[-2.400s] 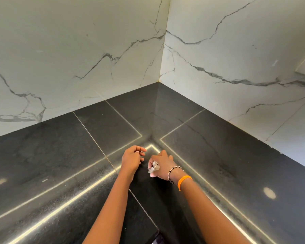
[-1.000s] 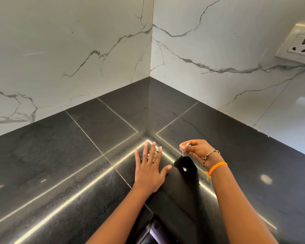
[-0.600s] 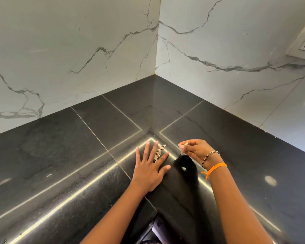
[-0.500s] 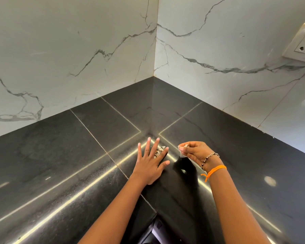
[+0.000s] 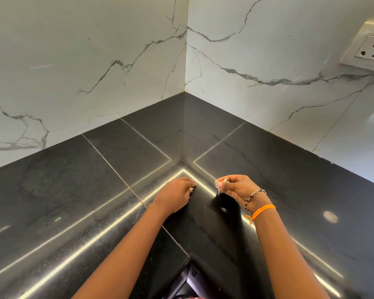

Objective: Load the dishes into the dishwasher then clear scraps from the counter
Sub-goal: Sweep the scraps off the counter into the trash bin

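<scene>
I look down at the inner corner of a black stone counter [image 5: 108,190]. My left hand [image 5: 175,194] rests on the counter with its fingers curled over small scraps; only a sliver of them [image 5: 192,189] shows at the fingertips. My right hand [image 5: 235,185] hovers just to the right, a little above the surface, pinching a thin pale scrap [image 5: 220,183] between thumb and fingers. The two hands are a short gap apart. No dishes or dishwasher are in view.
White marble-look walls [image 5: 95,61] meet in a corner behind the counter. A wall socket [image 5: 369,48] sits at the upper right. The counter's front edge drops away between my forearms at the bottom.
My left hand, flat with fingers spread over the scraps, has curled closed over them. My right hand stays pinched on its scrap, nearly still.
</scene>
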`<state>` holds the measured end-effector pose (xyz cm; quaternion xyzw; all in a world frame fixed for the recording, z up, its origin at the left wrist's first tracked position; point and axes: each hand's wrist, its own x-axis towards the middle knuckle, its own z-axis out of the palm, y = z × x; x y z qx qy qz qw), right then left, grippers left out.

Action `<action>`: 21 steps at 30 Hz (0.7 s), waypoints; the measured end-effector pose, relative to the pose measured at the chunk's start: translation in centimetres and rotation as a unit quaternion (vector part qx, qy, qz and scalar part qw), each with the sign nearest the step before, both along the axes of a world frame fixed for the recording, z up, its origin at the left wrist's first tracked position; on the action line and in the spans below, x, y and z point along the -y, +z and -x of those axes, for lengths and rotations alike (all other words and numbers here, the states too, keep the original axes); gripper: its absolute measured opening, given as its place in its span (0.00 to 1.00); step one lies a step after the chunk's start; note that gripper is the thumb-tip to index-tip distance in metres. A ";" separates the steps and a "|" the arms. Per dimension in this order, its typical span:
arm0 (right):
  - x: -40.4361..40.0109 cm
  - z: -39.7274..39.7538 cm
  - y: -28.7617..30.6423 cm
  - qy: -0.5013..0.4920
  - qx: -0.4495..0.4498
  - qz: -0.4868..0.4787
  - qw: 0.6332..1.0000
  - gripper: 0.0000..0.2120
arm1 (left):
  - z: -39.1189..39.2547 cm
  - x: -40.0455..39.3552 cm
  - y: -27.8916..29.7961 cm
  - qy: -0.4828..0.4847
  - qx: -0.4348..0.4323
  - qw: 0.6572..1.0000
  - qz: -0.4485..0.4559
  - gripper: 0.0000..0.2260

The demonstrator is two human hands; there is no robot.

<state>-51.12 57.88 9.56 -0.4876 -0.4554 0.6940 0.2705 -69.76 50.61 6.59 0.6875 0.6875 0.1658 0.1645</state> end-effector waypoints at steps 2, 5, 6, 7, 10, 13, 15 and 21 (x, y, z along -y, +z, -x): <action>0.0 0.6 -0.2 0.009 -0.001 0.001 1.000 0.06 | 0.3 0.9 0.1 -0.018 -0.014 0.999 0.027 0.18; 0.2 1.2 -0.3 0.024 -0.005 -0.005 1.000 0.06 | 0.4 1.6 0.1 -0.025 -0.023 0.998 0.055 0.20; 0.3 1.3 -0.3 0.026 -0.009 -0.006 1.000 0.06 | 0.3 1.7 0.1 -0.023 -0.029 0.998 0.057 0.20; 0.5 1.3 -0.3 0.028 -0.012 -0.005 1.000 0.06 | 0.1 1.8 0.0 -0.015 -0.040 0.998 0.056 0.19; 0.7 1.1 -0.4 0.031 -0.014 0.003 0.999 0.05 | -1.3 2.1 -0.2 0.027 -0.099 0.994 0.028 0.16; 0.9 0.7 -0.6 0.031 -0.020 0.016 0.999 0.05 | -2.3 2.6 -0.6 0.065 -0.108 0.992 -0.004 0.12; 1.1 0.2 -0.6 0.041 -0.022 0.024 0.999 0.05 | -2.7 2.6 -0.7 0.071 -0.108 0.991 -0.023 0.09; 2.2 -0.9 -0.8 0.062 -0.029 0.049 0.996 0.06 | -3.4 2.3 -0.4 0.102 -0.116 0.988 -0.022 0.09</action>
